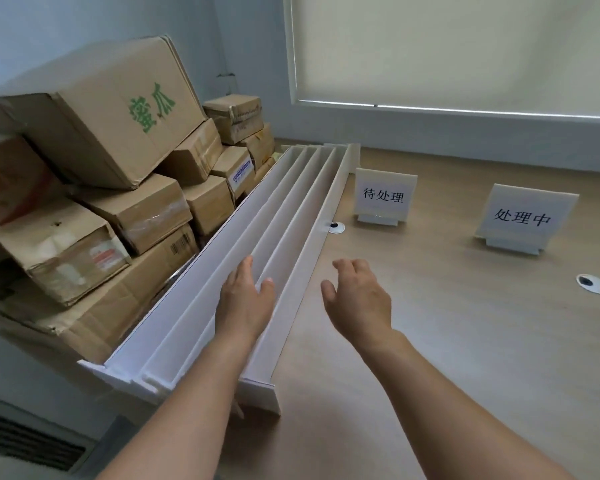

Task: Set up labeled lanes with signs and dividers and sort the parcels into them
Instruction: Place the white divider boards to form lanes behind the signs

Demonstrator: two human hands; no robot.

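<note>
Pale wood desk (465, 341) runs under a drawn blind (447, 46). White dividers (291, 209) lie bundled lengthwise at its left edge, stacked cardboard parcels (101, 188) just left of them. Two signs (384, 195) (523, 216) stand far right. Left hand (245, 303) rests flat on the dividers, fingers together; right hand (359, 299) hovers beside them, loosely spread, holding nothing.

Seen from one head-worn wide-angle camera, looking forward and steeply down along both bare forearms at the wooden bench (465, 341), close over the white dividers (257, 230), with stacked cardboard parcels (118, 188) left and a blinded window (465, 50) beyond.
</note>
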